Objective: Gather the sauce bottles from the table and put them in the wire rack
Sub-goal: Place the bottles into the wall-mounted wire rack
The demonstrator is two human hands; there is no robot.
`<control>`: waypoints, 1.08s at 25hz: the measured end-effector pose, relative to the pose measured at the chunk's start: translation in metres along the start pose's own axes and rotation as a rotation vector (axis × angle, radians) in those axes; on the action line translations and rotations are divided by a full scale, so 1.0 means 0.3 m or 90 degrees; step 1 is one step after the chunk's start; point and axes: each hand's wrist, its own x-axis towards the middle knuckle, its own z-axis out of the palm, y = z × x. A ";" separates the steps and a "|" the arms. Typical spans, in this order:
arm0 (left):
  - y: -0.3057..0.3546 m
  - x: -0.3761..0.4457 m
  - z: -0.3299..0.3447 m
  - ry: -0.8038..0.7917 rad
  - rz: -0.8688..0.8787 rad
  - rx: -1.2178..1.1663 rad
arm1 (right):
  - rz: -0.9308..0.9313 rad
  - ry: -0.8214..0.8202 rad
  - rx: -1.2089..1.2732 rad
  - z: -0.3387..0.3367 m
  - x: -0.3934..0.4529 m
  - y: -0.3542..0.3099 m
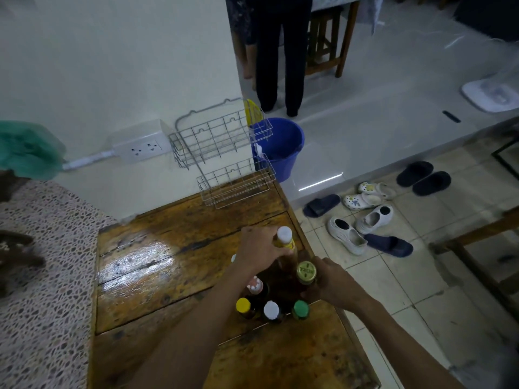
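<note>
Several sauce bottles stand clustered near the right edge of the wooden table [157,265]. My left hand [259,248] is wrapped around the neck of a tall bottle with a white cap [284,234]. My right hand [331,279] grips a bottle with a gold cap [306,272]. Closer to me stand a yellow-capped bottle [243,305], a white-capped bottle [271,309], a green-capped bottle [301,308] and a reddish-topped bottle [255,284]. The two-tier wire rack [224,153] hangs on the wall at the table's far end and holds nothing.
A wall socket [143,147] sits left of the rack. A blue bucket [280,147] stands behind it on the floor. Several shoes and sandals [365,217] lie on the tiles to the right. A person's legs [280,57] stand at the back. A speckled counter [42,276] adjoins the table's left side.
</note>
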 end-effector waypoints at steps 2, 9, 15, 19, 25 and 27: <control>0.006 0.009 -0.031 0.006 -0.007 -0.036 | -0.034 -0.080 -0.042 -0.086 0.024 0.009; 0.129 0.070 -0.369 0.046 0.053 -0.115 | -0.161 0.030 0.020 -0.422 0.203 -0.237; 0.194 0.145 -0.845 0.139 0.101 -0.143 | -0.328 0.141 0.020 -0.634 0.339 -0.603; 0.142 0.198 -1.101 0.202 0.130 -0.147 | -0.379 0.227 0.048 -0.712 0.490 -0.857; -0.103 0.296 -1.176 0.259 0.008 -0.125 | -0.365 0.240 0.025 -0.593 0.717 -1.049; -0.173 0.313 -1.157 0.253 -0.012 -0.107 | -0.355 0.227 0.022 -0.534 0.781 -1.067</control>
